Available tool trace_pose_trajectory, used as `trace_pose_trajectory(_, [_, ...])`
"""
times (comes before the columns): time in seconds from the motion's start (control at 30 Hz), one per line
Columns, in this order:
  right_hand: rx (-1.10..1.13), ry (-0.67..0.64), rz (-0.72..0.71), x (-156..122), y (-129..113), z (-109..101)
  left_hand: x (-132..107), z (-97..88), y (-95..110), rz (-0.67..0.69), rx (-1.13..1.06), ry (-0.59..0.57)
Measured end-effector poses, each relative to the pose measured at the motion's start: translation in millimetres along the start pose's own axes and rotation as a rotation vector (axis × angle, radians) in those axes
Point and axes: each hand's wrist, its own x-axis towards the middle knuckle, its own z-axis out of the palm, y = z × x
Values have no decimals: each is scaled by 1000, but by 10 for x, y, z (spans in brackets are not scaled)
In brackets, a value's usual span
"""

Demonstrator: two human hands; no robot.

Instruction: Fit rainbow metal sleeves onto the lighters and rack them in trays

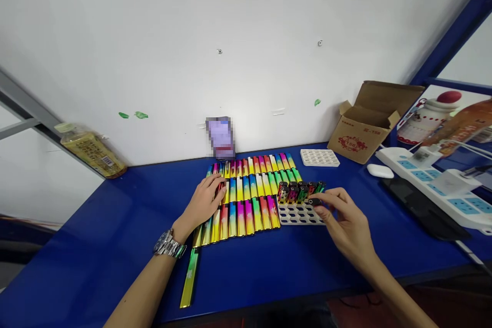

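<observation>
Three rows of rainbow-coloured lighters (249, 187) lie side by side on the blue table (115, 236). My left hand (205, 202), a metal watch on its wrist, rests on the left end of the rows with fingers curled over a lighter. A white tray with oval holes (300, 213) sits right of the rows, and several lighters (298, 190) stand upright along its far edge. My right hand (338, 215) pinches a dark lighter (315, 201) just above that tray.
A second white tray (320, 157) lies by the wall. An open cardboard box (365, 123) stands at the back right, with a white power strip (434, 179) and a small white case (380, 170) beside it. A bottle (90, 151) leans at the left. A long strip (189, 278) lies near the front edge.
</observation>
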Motion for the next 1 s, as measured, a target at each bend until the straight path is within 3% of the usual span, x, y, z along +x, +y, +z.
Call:
trace_pose_trajectory(0.13, [-69,3,75,30,139,-40,0,10,-8,13,-3,23])
trace_pose_trajectory(0.3, [-118,-38,71,52,222,-25,1,6,-5,5,-1,13])
trace_pose_trajectory(0.57, [-305,-196,24,172,180,-69,0,14,-5,-5,-17,16])
trace_pose_trajectory(0.73, [-543,-147,-1,144,154,-95,2,15,-8,9,-16,23])
trace_pose_trajectory(0.9, [-536,-124,-37,-29,-168,9,5,11,-10,0,-4,-13])
trace_pose_trajectory(0.93, [-468,-184,-83,-84,-291,85,5,10,-9,-5,-5,-19])
trace_pose_trajectory(1.0, [-312,-424,-185,-208,-564,298,4,10,-7,-15,-8,-25])
